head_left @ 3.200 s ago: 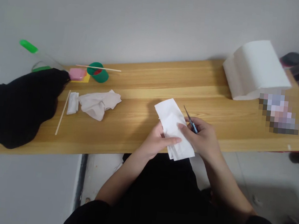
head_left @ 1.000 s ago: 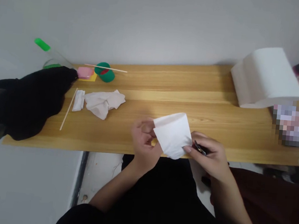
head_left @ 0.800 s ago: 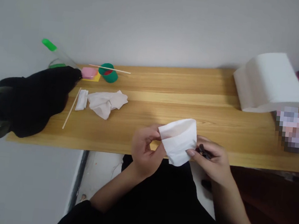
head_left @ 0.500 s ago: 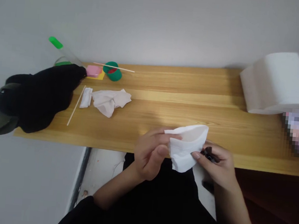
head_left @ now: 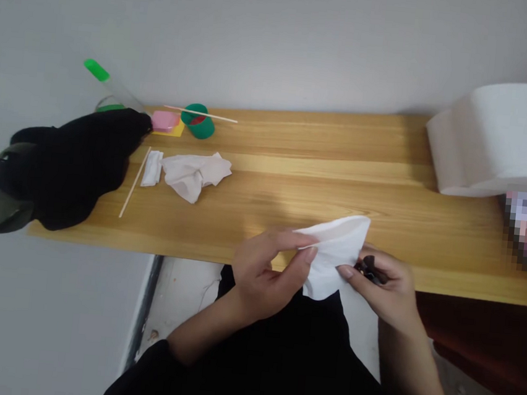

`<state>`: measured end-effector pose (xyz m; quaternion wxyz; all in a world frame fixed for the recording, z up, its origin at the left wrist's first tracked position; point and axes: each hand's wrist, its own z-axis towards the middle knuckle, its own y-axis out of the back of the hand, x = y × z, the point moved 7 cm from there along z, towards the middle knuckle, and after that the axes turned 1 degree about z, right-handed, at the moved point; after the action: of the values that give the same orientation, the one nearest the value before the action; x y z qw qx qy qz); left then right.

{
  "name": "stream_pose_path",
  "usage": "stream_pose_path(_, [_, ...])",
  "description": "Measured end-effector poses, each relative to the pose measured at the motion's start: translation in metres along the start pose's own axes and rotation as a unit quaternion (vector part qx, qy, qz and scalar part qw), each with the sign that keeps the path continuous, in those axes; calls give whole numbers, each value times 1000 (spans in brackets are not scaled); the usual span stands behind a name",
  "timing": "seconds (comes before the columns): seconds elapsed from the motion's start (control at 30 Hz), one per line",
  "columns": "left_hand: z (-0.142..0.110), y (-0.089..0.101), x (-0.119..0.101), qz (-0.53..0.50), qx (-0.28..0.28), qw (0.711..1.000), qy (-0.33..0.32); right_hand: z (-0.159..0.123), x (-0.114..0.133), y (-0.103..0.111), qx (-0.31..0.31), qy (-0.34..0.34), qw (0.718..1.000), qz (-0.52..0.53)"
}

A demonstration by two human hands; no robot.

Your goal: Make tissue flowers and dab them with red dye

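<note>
- Head view: white paper (head_left: pixel 334 266) is hanging between both hands at the table's (head_left: pixel 297 138) near edge, its layers parting along the top; the handling is apparently running midway, the sheet not yet lying flat or set down.
- Left hand (head_left: pixel 260 275): thumb and forefinger are pinching the paper's edge.
- Right hand (head_left: pixel 389 290): the thumb is pressing the other side while the fingers are grasping a dark tool (head_left: pixel 371 271).
- Paper's pocket is showing no contents; its bottom is hiding from view.
- Green cup (head_left: pixel 203 128) is holding something red, a thin stick (head_left: pixel 224 118) lying across its top.
</note>
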<state>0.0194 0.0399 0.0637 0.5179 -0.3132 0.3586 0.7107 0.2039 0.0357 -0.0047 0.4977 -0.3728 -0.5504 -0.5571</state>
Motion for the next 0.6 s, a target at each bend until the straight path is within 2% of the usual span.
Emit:
stream_pose_path(0.27, [-2, -1, 5, -41, -35, 997, 48, -3, -5, 5, -18, -30, 999, 15])
stream_pose_path(0.37, [-2, -1, 8, -65, -49, 994, 76, 0, -1, 3, -7, -13, 1000, 19])
stream_pose_path(0.47, [-3, -2, 14, -65, -37, 992, 103, 4, 7, 0, 2, 35, 999, 34])
stream_pose_path(0.6, [-8, -8, 22, -60, 19, 989, 133, 7, 14, 5, -50, 70, 991, 103])
